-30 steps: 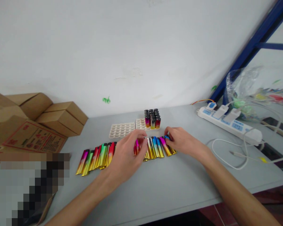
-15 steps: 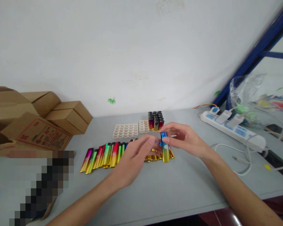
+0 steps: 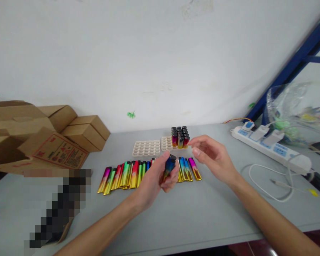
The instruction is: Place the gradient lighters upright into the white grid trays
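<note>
- Right white tray point(image 3: 165, 144): standing lighters point(image 3: 180, 138) crowd its right part.
- Left white tray point(image 3: 146, 148): round cells in rows.
- Cardboard boxes point(image 3: 62, 151) at left.
- Left hand point(image 3: 153, 177): clasped round a blue-gold lighter point(image 3: 170, 167), by the lying lighters point(image 3: 133, 174).
- Right hand point(image 3: 216, 156): thumb and fingers parted, near the standing lighters.
- Gray table point(image 3: 192, 213), white wall point(image 3: 160, 53); power strip point(image 3: 293, 157) at right.

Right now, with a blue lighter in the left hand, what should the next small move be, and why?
I'd probably reach with the right hand for the pink-and-gold lighter at the right end of the row of lighters: that hand looks open and free close by, while the left hand is closed around the blue lighter.
</note>
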Tool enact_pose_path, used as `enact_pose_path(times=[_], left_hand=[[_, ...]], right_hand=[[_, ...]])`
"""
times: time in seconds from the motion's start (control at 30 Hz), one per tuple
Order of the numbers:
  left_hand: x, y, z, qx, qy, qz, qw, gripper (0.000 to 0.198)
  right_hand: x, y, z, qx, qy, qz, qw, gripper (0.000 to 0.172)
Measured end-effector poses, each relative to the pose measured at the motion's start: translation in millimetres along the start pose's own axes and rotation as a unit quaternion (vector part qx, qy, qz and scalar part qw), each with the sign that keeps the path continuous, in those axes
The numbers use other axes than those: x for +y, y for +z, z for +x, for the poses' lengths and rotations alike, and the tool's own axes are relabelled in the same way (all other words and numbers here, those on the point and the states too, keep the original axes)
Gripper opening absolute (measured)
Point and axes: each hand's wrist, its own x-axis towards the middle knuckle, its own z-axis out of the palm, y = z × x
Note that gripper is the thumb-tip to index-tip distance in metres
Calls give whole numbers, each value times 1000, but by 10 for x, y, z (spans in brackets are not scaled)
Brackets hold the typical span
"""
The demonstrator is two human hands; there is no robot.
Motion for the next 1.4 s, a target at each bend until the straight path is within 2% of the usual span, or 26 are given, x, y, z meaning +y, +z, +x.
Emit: enact_pose_path(times=[0.2,0.43,0.63,0.77,1.0,1.27,1.4], left_hand=[[10,-51,10,-16,-10,-34,999,45],[-6,-54,25,8,13,-9,1000,48],[-122,-58,39,90,87,103,987,54],[-158,-56,38,122,113,187,968,48],[-137,-44,15,117,96,218,964,38],[-108,-56,21,98,82,196,972,46],[55,-161,83,92,79,137,983,29]], right_hand=[[74,11,14,7,25,-25,999,16],[94,31,-2,-8,33,-67,997,19],[103,23,4,-15,39,-86,995,19],[92,28,3,-27,39,-102,994,21],[79,23,6,-25,33,-118,992,22],[123,-13,28,-22,23,-150,988,25],[137,-77,60,5,8,-205,979,26]])
